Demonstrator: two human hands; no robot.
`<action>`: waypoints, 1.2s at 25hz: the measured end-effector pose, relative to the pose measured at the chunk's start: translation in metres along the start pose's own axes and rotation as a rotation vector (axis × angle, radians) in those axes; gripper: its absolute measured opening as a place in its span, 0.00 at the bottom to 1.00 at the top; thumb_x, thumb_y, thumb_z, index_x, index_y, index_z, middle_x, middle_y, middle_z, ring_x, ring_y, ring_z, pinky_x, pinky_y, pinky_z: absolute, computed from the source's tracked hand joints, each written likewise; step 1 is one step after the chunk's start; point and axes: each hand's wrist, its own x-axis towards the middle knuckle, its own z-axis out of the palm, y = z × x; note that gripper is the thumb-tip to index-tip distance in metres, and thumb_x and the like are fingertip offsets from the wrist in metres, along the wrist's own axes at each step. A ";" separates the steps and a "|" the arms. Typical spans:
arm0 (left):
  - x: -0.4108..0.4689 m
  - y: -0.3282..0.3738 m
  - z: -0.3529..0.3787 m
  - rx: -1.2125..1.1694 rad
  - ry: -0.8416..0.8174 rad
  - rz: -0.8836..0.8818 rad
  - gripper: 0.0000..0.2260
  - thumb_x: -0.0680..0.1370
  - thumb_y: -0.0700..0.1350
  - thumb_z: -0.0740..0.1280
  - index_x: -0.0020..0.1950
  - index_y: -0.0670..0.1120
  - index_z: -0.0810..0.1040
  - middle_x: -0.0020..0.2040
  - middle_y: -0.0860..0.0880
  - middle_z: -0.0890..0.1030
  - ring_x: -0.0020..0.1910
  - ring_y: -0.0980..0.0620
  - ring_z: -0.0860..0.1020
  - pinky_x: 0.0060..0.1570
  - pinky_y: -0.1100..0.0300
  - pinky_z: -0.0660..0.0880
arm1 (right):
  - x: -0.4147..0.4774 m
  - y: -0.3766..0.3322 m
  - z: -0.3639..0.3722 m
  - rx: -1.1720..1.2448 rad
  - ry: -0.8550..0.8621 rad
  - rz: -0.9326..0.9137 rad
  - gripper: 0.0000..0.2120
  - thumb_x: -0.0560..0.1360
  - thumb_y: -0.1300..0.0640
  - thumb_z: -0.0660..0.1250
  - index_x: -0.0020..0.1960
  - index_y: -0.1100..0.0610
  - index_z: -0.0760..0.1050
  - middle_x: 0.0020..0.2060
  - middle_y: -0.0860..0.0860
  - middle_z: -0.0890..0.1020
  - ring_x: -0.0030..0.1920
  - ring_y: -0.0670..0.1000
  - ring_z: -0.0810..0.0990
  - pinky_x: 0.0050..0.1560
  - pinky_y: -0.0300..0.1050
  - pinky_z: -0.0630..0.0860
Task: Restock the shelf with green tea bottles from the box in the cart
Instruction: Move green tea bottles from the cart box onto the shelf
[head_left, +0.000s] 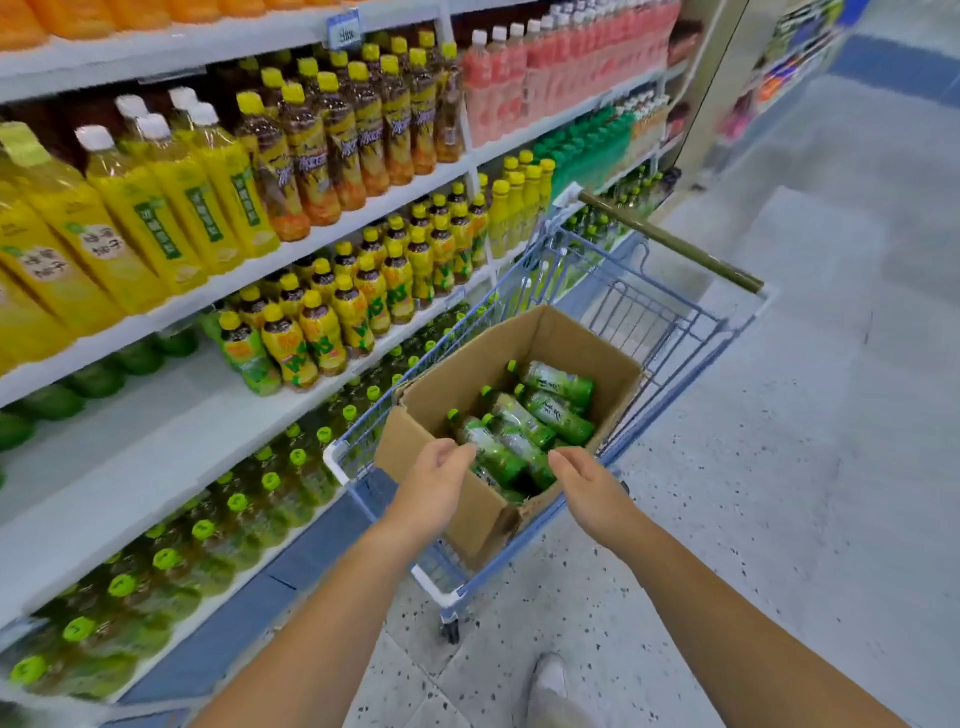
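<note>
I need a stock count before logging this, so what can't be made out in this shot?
Head view: how many green tea bottles lie in the cardboard box; the left hand, right hand and the near wall hide some.
Head view: bottle label text, too small and blurred.
Head view: the shelf price tag, blurred.
Head view: the yellow bottles at far left, cut off by the frame edge.
</note>
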 end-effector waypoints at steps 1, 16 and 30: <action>0.009 0.006 0.013 -0.010 0.014 -0.013 0.29 0.81 0.63 0.60 0.79 0.51 0.63 0.64 0.56 0.69 0.62 0.54 0.68 0.60 0.53 0.66 | 0.012 0.006 -0.011 -0.005 -0.024 0.001 0.23 0.82 0.39 0.54 0.71 0.49 0.69 0.59 0.43 0.74 0.56 0.44 0.71 0.56 0.43 0.65; 0.173 0.007 0.100 -0.055 0.204 -0.244 0.26 0.75 0.70 0.55 0.63 0.56 0.72 0.59 0.57 0.75 0.54 0.60 0.74 0.51 0.58 0.69 | 0.226 0.034 -0.100 -0.285 -0.233 0.039 0.26 0.82 0.38 0.53 0.73 0.54 0.67 0.59 0.51 0.79 0.57 0.51 0.77 0.51 0.48 0.70; 0.318 -0.068 0.117 0.123 0.333 -0.594 0.34 0.81 0.58 0.62 0.81 0.42 0.56 0.75 0.42 0.68 0.63 0.42 0.76 0.61 0.49 0.74 | 0.426 0.087 -0.082 -0.567 -0.335 -0.002 0.21 0.79 0.42 0.61 0.64 0.56 0.71 0.55 0.54 0.79 0.46 0.51 0.76 0.42 0.47 0.69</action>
